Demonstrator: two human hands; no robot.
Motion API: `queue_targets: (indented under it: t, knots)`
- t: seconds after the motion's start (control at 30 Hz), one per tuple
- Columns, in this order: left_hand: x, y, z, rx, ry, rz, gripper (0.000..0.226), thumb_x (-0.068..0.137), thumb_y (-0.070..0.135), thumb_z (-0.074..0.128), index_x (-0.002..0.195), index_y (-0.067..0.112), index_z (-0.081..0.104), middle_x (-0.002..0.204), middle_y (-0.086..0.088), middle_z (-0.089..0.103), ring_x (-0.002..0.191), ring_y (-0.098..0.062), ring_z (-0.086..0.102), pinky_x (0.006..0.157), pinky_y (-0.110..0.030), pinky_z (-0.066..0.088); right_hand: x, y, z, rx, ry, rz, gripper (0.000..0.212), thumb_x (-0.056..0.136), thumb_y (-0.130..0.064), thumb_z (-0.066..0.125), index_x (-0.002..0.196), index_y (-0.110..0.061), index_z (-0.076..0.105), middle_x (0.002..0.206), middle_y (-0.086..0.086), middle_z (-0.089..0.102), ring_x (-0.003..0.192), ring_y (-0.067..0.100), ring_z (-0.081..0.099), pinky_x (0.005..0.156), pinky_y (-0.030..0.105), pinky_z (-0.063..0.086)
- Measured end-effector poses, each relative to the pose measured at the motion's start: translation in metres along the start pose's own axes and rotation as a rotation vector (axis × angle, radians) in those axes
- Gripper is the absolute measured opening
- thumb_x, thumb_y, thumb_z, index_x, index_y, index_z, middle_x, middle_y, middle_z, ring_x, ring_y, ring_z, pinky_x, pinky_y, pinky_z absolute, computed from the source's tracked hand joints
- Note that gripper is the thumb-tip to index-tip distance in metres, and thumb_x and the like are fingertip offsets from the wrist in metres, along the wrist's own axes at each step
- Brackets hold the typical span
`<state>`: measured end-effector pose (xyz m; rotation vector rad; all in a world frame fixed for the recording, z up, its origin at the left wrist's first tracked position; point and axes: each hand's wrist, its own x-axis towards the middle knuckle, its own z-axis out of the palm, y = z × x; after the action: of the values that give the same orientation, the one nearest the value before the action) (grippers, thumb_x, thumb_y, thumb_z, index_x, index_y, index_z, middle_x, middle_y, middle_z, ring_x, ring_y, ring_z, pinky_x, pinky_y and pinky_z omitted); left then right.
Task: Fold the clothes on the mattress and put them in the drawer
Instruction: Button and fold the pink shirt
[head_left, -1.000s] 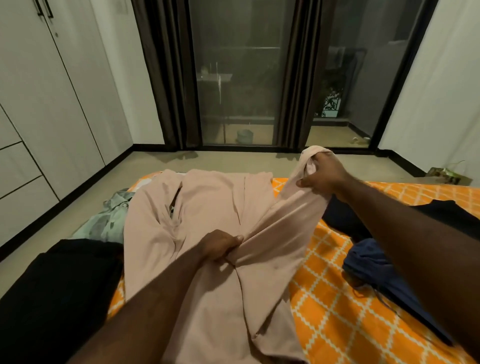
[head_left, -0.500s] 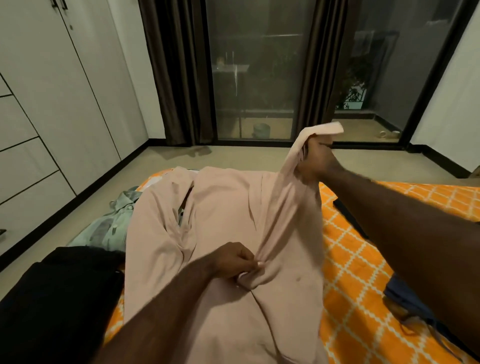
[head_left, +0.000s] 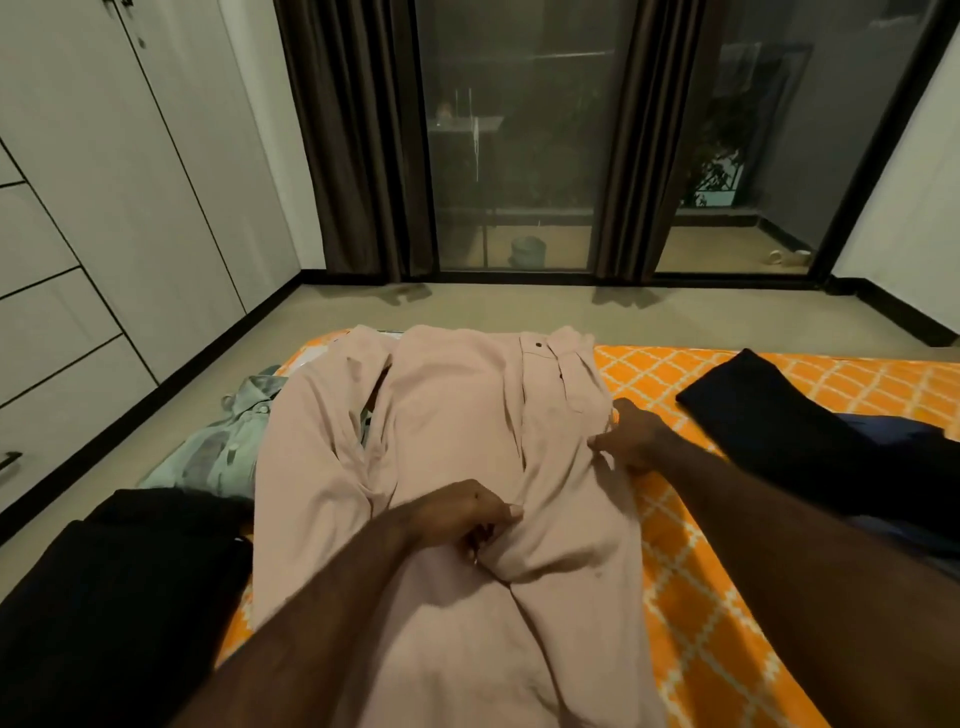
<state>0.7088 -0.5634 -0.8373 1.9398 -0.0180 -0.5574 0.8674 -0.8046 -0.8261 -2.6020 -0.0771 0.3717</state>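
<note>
A pale pink pair of trousers (head_left: 447, 415) lies spread flat on the orange patterned mattress (head_left: 696, 623), waistband at the far edge. My left hand (head_left: 467, 519) pinches a bunch of the fabric at the crotch seam in the middle. My right hand (head_left: 631, 441) rests at the trousers' right edge, fingertips pinching the cloth there. White drawer fronts (head_left: 47, 322) line the wall on the left.
A grey-green shirt (head_left: 228, 441) lies crumpled at the mattress's left edge. A black garment (head_left: 114, 597) covers the near left. At the right lie another black garment (head_left: 789, 421) and a blue one (head_left: 904, 441). Bare floor and glass doors with dark curtains lie beyond.
My right hand brought the lifted trouser leg down onto the mattress and moved to the right edge. The trousers now lie flat. My left hand stayed at the crotch.
</note>
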Motion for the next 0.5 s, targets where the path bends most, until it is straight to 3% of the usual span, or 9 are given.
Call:
queue_targets:
  t: [0.07,0.17,0.23,0.3,0.37,0.5]
  knots:
    - [-0.005,0.001,0.008,0.055,0.142,0.007,0.042,0.097,0.032,0.065,0.058,0.017,0.061,0.062,-0.008,0.053,0.054,-0.019,0.051,0.052,-0.025,0.045,-0.027,0.005,0.005,0.070,0.015,0.036,0.086,0.089,-0.041,0.075,0.153,-0.006,0.028,0.150,0.020,0.048,0.134,0.039,0.049,0.090,0.036,0.046]
    - [-0.010,0.000,0.022,0.206,0.366,-0.022,0.035,0.096,0.036,0.064,0.076,0.007,0.072,0.065,-0.004,0.060,0.061,-0.020,0.056,0.057,-0.027,0.047,-0.069,0.010,0.015,0.176,0.008,0.155,0.091,0.088,-0.048,0.075,0.152,-0.003,0.029,0.151,0.020,0.046,0.131,0.039,0.052,0.087,0.039,0.051]
    - [-0.017,-0.001,0.033,0.296,0.476,-0.035,0.042,0.096,0.044,0.062,0.079,0.007,0.072,0.067,-0.003,0.061,0.064,-0.019,0.057,0.063,-0.031,0.048,-0.096,0.011,0.019,0.277,0.006,0.229,0.092,0.085,-0.051,0.078,0.149,-0.001,0.036,0.142,0.020,0.053,0.120,0.039,0.060,0.083,0.043,0.057]
    - [-0.025,-0.006,0.044,0.299,0.555,-0.003,0.054,0.090,0.052,0.061,0.064,0.004,0.058,0.060,-0.008,0.050,0.059,-0.019,0.048,0.060,-0.033,0.041,-0.125,0.008,0.019,0.409,-0.030,0.266,0.089,0.081,-0.049,0.083,0.143,0.002,0.043,0.119,0.018,0.061,0.103,0.041,0.066,0.077,0.049,0.061]
    - [-0.031,-0.006,0.051,0.286,0.585,0.008,0.059,0.080,0.058,0.055,0.058,0.004,0.046,0.057,-0.008,0.047,0.058,-0.020,0.046,0.061,-0.034,0.037,-0.150,0.004,0.016,0.456,-0.140,0.339,0.083,0.077,-0.043,0.089,0.133,0.002,0.049,0.097,0.019,0.060,0.087,0.041,0.067,0.069,0.051,0.060]
    - [-0.047,0.000,0.063,0.309,0.511,-0.106,0.058,0.092,0.060,0.052,0.077,0.007,0.069,0.088,-0.012,0.072,0.088,-0.029,0.064,0.077,-0.035,0.049,-0.192,0.005,0.013,0.263,-0.500,0.442,0.063,0.078,-0.031,0.089,0.117,0.008,0.057,0.103,0.020,0.064,0.085,0.034,0.065,0.075,0.048,0.058]
